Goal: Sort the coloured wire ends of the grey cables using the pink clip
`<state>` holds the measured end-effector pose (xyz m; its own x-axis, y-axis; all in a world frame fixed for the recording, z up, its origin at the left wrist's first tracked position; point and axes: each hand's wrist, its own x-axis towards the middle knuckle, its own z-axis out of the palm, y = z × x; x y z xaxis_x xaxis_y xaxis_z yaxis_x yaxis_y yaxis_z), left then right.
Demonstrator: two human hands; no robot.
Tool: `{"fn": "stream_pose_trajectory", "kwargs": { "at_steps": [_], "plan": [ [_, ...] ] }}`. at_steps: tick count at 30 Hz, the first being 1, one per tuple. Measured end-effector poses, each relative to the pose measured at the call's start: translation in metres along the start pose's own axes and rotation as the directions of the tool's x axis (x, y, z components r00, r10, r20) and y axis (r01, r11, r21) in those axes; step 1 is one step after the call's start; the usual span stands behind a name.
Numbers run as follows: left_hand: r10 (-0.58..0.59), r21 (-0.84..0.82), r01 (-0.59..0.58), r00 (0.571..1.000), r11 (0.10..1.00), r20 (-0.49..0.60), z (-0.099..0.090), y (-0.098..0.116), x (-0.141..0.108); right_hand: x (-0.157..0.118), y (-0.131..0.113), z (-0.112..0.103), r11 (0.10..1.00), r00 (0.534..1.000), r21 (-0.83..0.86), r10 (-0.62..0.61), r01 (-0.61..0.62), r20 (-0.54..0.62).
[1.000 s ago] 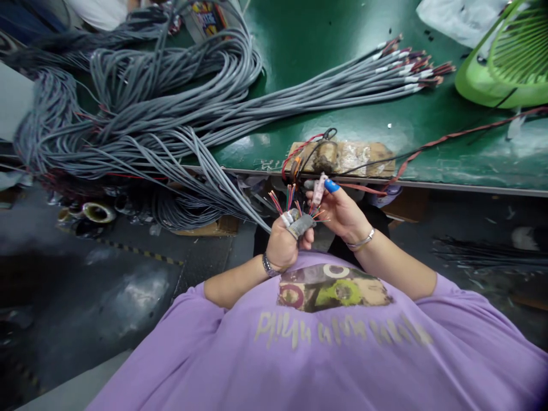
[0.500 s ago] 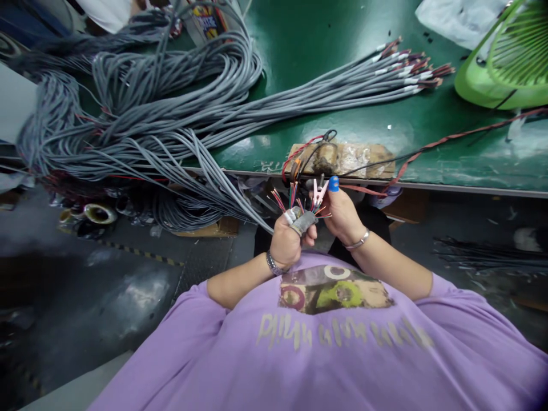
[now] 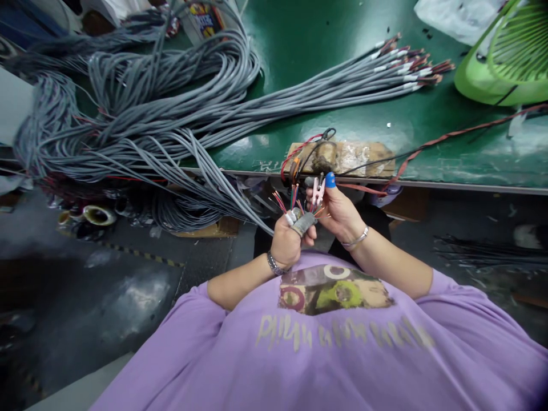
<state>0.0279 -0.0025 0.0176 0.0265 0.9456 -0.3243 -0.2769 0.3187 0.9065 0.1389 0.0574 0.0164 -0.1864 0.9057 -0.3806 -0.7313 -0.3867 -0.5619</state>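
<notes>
My left hand [image 3: 287, 242] is closed around the ends of several grey cables [image 3: 252, 216]. Thin coloured wires [image 3: 294, 197] fan out of the cable ends above it, and a grey wrap covers its thumb. Close on the right, my right hand [image 3: 342, 212] grips a pink clothes peg [image 3: 318, 191] between thumb and fingers. A blue cover [image 3: 330, 180] sits on my right thumb tip. Just beyond the peg, at the bench edge, is a wooden block [image 3: 359, 158] with a stained lump and dark and red leads on it.
Grey cable coils [image 3: 171, 85] heap over the left of the green bench [image 3: 291, 34]. More cables stretch right, their stripped ends [image 3: 411, 65] near a green fan [image 3: 514, 63]. A twisted red-and-black cord [image 3: 449, 137] crosses the bench. Below, cable loops [image 3: 188, 211] and a carton lie on the left.
My right hand has shifted slightly left and up with the peg, which has turned a little. My left hand stays in nearly the same place with the cables.
</notes>
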Motion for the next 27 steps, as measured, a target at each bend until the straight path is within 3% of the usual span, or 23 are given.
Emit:
{"fn": "stream_pose_trajectory", "kwargs": {
  "at_steps": [7, 21, 27],
  "plan": [
    [-0.009, 0.028, 0.009, 1.000, 1.000, -0.016, 0.001, 0.002, 0.000, 0.000, 0.002, -0.003, 1.000, 1.000, 0.009, 0.006, -0.006, -0.009],
    [0.011, 0.064, -0.011, 1.000, 0.998, 0.005, -0.007, 0.001, -0.010, -0.007, 0.000, -0.007, 0.995, 0.990, -0.004, 0.097, -0.097, 0.107],
    [0.059, 0.070, -0.059, 0.998, 0.996, -0.006, -0.008, 0.001, -0.009, -0.009, -0.002, -0.010, 0.998, 0.996, -0.024, 0.064, -0.063, 0.069]
  ]
}}
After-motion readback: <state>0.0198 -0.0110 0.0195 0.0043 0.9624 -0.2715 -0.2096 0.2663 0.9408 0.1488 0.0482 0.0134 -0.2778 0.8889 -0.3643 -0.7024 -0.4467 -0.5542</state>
